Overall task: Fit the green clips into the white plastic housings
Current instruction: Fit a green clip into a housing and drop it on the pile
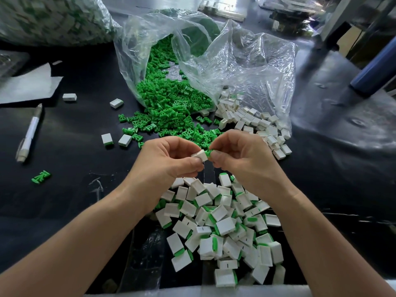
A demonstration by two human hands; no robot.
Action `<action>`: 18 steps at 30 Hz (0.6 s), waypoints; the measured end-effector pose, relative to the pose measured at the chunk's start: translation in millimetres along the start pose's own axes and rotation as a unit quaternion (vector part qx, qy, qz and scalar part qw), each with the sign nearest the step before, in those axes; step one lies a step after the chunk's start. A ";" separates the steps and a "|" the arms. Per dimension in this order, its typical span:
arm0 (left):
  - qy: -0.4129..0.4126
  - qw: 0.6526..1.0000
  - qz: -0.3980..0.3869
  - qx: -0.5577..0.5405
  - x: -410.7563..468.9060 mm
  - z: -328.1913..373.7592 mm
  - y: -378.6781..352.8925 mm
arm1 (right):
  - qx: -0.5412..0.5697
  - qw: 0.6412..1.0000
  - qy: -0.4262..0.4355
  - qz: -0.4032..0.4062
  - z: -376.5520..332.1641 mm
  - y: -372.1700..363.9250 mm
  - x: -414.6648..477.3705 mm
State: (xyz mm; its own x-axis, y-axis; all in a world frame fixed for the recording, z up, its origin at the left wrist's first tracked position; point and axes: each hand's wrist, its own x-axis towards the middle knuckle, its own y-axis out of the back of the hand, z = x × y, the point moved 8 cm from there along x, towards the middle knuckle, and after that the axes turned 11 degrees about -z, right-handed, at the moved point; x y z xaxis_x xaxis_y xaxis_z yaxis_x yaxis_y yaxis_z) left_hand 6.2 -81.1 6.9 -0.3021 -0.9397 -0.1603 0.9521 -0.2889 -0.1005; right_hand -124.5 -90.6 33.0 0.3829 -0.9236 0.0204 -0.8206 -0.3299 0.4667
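Observation:
My left hand (171, 159) pinches a white plastic housing (199, 155) above the middle of the black table. My right hand (240, 157) pinches a green clip (209, 152) whose end sits at the housing's open side; the clip is mostly hidden by my fingers. A heap of loose green clips (167, 103) spills from a clear plastic bag (246, 61) behind my hands. Empty white housings (257, 123) lie at the bag's right mouth. Below my hands sits a pile of housings with green clips fitted (220, 228).
A white pen (30, 133) and a white sheet (27, 84) lie at the left. A few stray housings (116, 103) and a lone green clip (40, 176) dot the black table (75, 168). Another filled bag (49, 18) stands at the back left, machine parts at the back right.

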 end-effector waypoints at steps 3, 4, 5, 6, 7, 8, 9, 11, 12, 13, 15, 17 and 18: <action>-0.009 1.000 0.004 0.008 -2.2 2.0 0.3 | -0.007 1.000 0.001 -0.001 -0.3 -1.1 -0.4; -0.012 1.000 0.004 0.013 -2.9 2.9 0.4 | -0.007 1.000 0.003 -0.002 -0.4 -1.0 -0.4; -0.015 1.000 0.003 0.017 -3.8 3.5 0.7 | -0.007 1.000 0.003 -0.003 -0.4 -0.9 -0.3; -0.016 1.000 0.002 0.019 -3.9 4.3 0.3 | -0.005 1.000 0.001 -0.007 0.6 -1.8 0.0; -0.018 1.000 0.000 0.021 -4.1 4.8 -0.2 | -0.001 1.000 -0.006 -0.014 2.2 -3.2 0.3; -0.019 1.000 -0.002 0.022 -4.0 5.3 -0.5 | 0.002 1.000 -0.015 -0.023 4.1 -5.2 0.7; -0.020 1.000 -0.003 0.022 -3.3 5.5 -0.7 | 0.000 0.999 -0.025 -0.033 5.8 -7.8 0.8; -0.020 1.000 -0.001 0.022 -2.2 5.0 -0.2 | -0.019 0.998 -0.039 -0.049 7.5 -11.2 0.6; -0.019 1.000 -0.002 0.018 -1.5 4.3 -0.1 | -0.033 0.997 -0.040 -0.052 7.2 -11.8 0.4; -0.016 1.000 -0.005 0.011 -1.1 3.3 -0.4 | -0.047 0.997 -0.038 -0.051 5.7 -11.8 0.0; -0.004 1.000 -0.023 -0.007 -0.8 0.2 -3.1 | -0.074 0.996 -0.026 -0.047 1.4 -11.2 -0.7; 0.005 0.999 -0.040 -0.016 -1.3 -1.5 -6.1 | -0.089 0.995 -0.016 -0.046 -2.0 -11.0 -1.1; 0.004 0.999 -0.043 -0.017 -1.8 -1.5 -6.3 | -0.094 0.994 -0.013 -0.050 -2.9 -11.1 -1.4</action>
State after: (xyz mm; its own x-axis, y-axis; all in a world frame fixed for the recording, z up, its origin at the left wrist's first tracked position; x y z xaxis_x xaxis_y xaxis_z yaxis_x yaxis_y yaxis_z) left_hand 0.6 -77.3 6.3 -0.3836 -0.9099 -0.1581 0.9202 -0.3623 -0.1481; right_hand -114.7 -85.0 30.4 0.4446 -0.8940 -0.0559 -0.6843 -0.3792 0.6229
